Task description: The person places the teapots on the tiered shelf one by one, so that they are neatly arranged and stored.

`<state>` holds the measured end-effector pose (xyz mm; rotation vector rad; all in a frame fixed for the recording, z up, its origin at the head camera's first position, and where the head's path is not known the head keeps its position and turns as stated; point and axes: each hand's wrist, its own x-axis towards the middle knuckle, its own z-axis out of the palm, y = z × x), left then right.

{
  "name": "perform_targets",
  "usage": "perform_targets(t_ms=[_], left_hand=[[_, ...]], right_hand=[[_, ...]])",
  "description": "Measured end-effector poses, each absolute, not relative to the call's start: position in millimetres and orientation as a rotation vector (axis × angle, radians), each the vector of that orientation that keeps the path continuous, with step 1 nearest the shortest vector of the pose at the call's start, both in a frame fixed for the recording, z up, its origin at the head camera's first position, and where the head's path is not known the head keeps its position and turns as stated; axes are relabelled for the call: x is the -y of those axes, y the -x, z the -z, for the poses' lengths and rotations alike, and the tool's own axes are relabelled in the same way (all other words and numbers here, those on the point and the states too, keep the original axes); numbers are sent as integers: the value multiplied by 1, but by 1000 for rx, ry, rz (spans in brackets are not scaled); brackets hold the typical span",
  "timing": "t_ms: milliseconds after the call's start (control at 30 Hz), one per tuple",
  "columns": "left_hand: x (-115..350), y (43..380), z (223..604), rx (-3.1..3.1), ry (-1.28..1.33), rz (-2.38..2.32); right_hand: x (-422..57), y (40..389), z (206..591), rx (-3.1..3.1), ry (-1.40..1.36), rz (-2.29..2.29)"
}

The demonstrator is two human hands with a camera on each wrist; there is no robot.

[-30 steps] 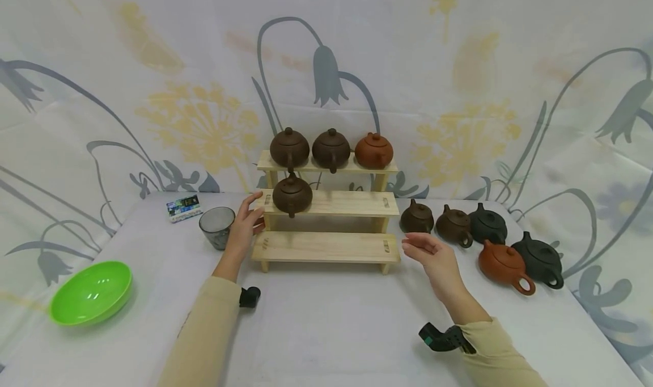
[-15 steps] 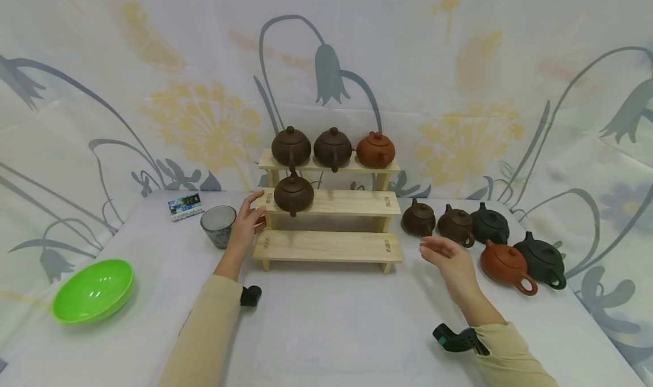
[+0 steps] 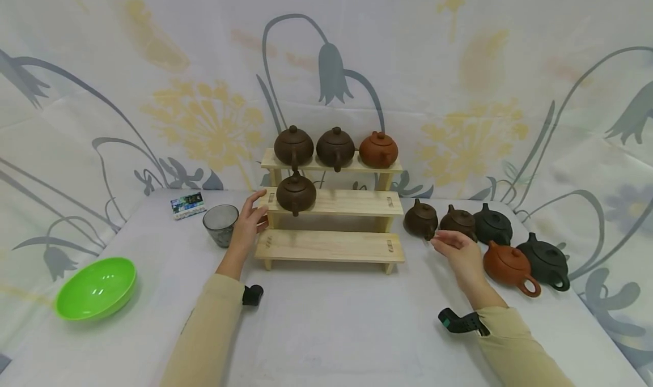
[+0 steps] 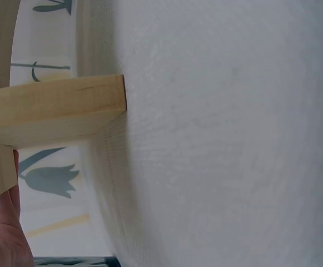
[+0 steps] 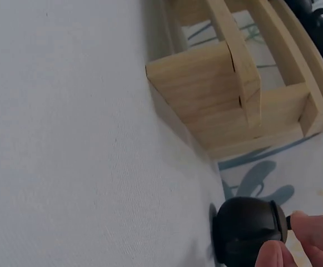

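Observation:
A three-tier wooden display stand (image 3: 330,245) stands mid-table. My left hand (image 3: 246,225) holds the left end of its middle shelf; in the left wrist view, part of that hand is hidden behind the wood. One dark brown teapot (image 3: 296,194) sits on this shelf. On the top shelf are two dark brown teapots (image 3: 293,148) and a reddish-brown teapot (image 3: 378,151). To the right of the stand, my right hand (image 3: 461,256) has its fingertips at the near side of a small dark brown teapot (image 3: 420,219). The right wrist view shows thumb and finger apart beside it.
Further right stand another brown teapot (image 3: 458,221), two black teapots (image 3: 492,225) and an orange-red teapot (image 3: 507,263), close together. At left are a grey cup (image 3: 221,226), a small patterned box (image 3: 187,205) and a green bowl (image 3: 97,288). A patterned cloth hangs behind.
My right hand has moved rightward from the stand's lower right end to the nearest small brown teapot. The left hand keeps its place on the stand.

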<state>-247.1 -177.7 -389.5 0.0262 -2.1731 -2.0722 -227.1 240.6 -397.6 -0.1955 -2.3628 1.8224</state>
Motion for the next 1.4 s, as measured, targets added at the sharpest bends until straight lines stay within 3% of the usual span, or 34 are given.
perform_targets(t_ms=[433,833,1400], left_hand=[[177,247,389,2168,-37,2083],[177,247,390,2166,-28,2077],[177,246,388,2178,-32,2071]], right_hand=[[-248,255,410,2552,287,-1701],[-249,260,412,2664,255,-1700],[-247,234,391,2695,258,-1603]])
